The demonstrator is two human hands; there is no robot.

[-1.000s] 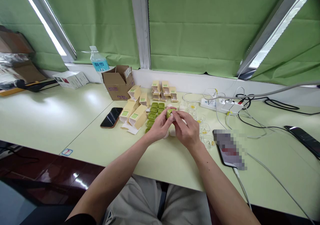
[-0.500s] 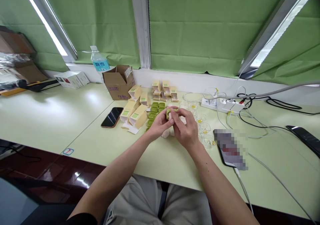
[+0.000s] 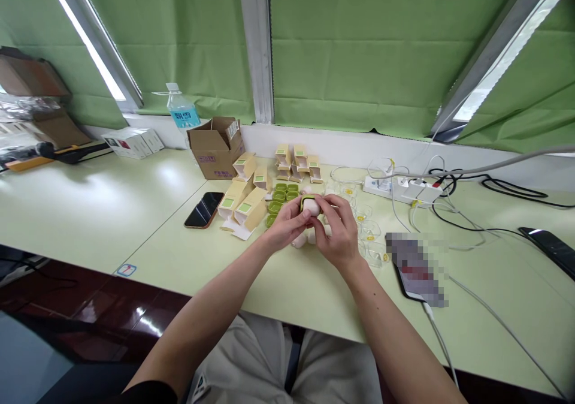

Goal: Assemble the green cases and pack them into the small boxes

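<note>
Between my hands is a small green tray (image 3: 308, 198) with a white rounded piece (image 3: 311, 207) at its front. My left hand (image 3: 287, 224) grips the tray from the left, its thumb on the white piece. From the right, my right hand (image 3: 336, 227) closes its fingertips on the same tray and piece. More green trays (image 3: 275, 207) stand in rows just left of my hands. Other white rounded pieces (image 3: 299, 241) lie below them, partly hidden. Clear plastic covers (image 3: 372, 230) with yellow marks are spread to the right.
Cream cartons (image 3: 250, 207) and a dark phone (image 3: 203, 210) lie left, near an open brown box (image 3: 215, 157) and a bottle (image 3: 183, 111). At right are a power strip (image 3: 402, 189), cables and a charging phone (image 3: 415, 272).
The white piece now shows its broad face toward me at the tray, where before it was mostly covered by my fingers. My right fingers have spread around it. The view has shifted slightly.
</note>
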